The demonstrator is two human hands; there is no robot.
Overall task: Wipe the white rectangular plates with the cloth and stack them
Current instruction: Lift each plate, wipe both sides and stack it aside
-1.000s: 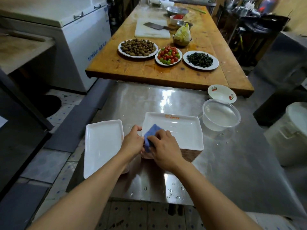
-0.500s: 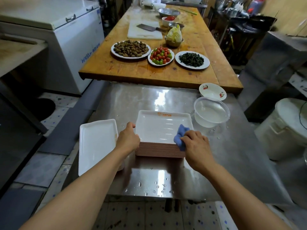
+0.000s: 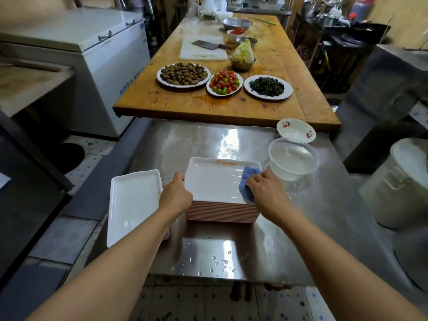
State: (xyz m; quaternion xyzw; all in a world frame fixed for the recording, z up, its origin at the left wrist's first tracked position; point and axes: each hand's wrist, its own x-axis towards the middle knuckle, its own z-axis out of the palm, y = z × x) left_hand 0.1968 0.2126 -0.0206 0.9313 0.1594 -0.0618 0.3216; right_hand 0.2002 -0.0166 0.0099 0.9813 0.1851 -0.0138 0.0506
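Looking down from the head camera, two bare forearms reach over a wet steel table [image 3: 231, 144]. The left hand [image 3: 177, 196] grips the left edge of the top white plate [image 3: 215, 181], thumb on the rim and the other fingers curled under and out of sight. That plate crowns a tall stack of plates [image 3: 222, 210] with pinkish edges, directly between the two hands. The right hand [image 3: 266, 193] pinches a blue cloth [image 3: 247, 181], fingers bunched together on top of it, pressing it against the plate's right side. The cloth pokes out just ahead of and to the left of those fingertips [image 3: 252, 181].

Just outside the left hand's knuckles lies a second white plate [image 3: 134, 202], resting on a low pile at the table's left edge. Just beyond the right hand's fingertips sits a clear plastic bowl [image 3: 293, 159] holding water, and past it, touching or nearly so, a small white dish with red flowers [image 3: 296, 130]. Water drops dot the steel near the wrists.

Well beyond both hands stands a wooden table [image 3: 231, 107] bearing a plate of peanuts [image 3: 183, 74], a plate of cherry tomatoes [image 3: 224, 83], a plate of dark greens [image 3: 267, 86], a cleaver [image 3: 206, 45] on a white cutting board [image 3: 201, 54], and a cabbage in a metal bowl [image 3: 243, 54]. A white chest freezer [image 3: 92, 54] stands far left.
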